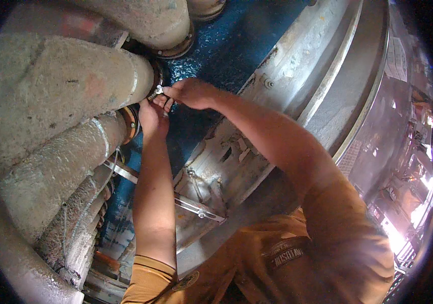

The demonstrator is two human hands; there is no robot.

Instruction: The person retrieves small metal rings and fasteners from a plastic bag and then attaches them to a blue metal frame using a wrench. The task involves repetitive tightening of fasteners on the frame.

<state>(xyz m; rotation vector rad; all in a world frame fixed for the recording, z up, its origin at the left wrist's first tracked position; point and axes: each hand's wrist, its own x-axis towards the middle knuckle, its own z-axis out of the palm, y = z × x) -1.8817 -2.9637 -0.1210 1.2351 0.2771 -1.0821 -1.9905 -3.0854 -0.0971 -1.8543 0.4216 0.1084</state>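
Note:
Both hands meet at the end of a thick, dusty grey pipe [89,76], where a dark band [161,71] circles the rim. A small shiny metal fitting [158,90] sits low on that band. From the right, my right hand [193,93] pinches at this fitting with thumb and fingertips together. Just below, my left hand [154,120] is palm up with its fingers curled under the fitting; what lies in them is hidden. Behind the hands is a glossy blue surface [216,55].
A second grey pipe [64,152] with an orange-brown ring [131,123] lies beneath the first; another pipe [145,20] is above. A slotted metal bracket [199,206] juts past my left forearm. Curved metal flanges [323,76] run along the right. A thin cable [92,195] hangs at lower left.

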